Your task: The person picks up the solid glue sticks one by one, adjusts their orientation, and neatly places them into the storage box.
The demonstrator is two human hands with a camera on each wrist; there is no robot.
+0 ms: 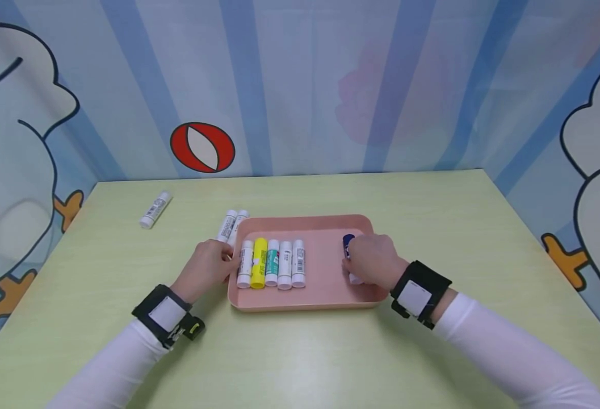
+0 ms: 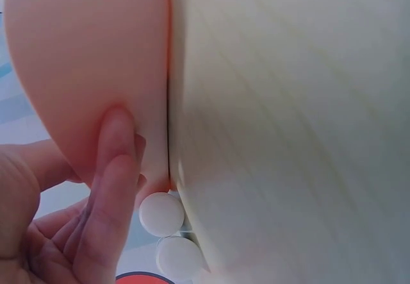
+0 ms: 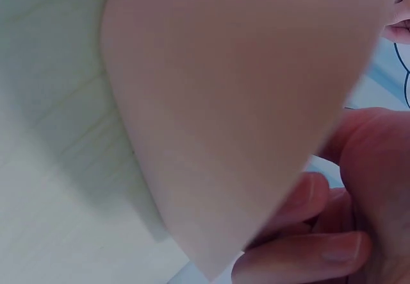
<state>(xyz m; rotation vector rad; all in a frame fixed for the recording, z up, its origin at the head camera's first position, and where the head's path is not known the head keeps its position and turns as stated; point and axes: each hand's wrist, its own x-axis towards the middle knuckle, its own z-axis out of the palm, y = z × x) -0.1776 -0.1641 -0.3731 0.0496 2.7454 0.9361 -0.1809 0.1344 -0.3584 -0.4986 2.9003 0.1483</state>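
Note:
A pink tray sits on the table, with a row of glue sticks standing side by side at its left: white ones, a yellow one and a green-labelled one. My left hand grips the tray's left wall; in the left wrist view its fingers press the outer side. Over the tray's right part, my right hand holds a dark-blue glue stick, mostly hidden under the fingers. The tray wall blocks that glue stick in the right wrist view, where curled fingers show behind it.
Two white glue sticks lie on the table against the tray's back left corner. Another white glue stick lies farther off at the back left. A printed cloth backdrop rises behind the table and at both sides.

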